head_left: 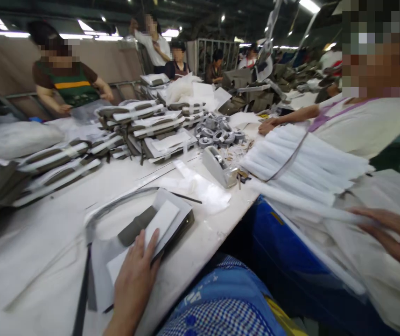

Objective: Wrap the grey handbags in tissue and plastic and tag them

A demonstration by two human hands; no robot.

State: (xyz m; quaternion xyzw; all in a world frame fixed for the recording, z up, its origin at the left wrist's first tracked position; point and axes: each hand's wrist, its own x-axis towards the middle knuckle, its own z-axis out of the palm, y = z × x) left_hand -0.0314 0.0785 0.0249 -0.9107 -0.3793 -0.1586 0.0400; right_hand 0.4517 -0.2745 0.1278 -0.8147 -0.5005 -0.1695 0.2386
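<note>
My left hand (136,275) lies with its fingers stretched out on a flat bag (182,219). The bag has grey-white paper over it, a dark olive part, and a white strip (166,217) that partly shows beyond my fingertips. A dark strap (91,228) loops from the bag across the table. At the right edge my right hand (396,238) has its fingers closed round the end of a long white padding roll (301,203), which is blurred. The roll's far end reaches the table edge, beside a pile of similar white rolls (301,158).
A tape dispenser (219,168) stands on the white table (192,261), near coiled grey straps (217,133). Stacked wrapped bags (150,116) line the far side. A blue bin (284,242) is beside my lap. A co-worker's hand (270,125) rests behind the white rolls; other people are farther back.
</note>
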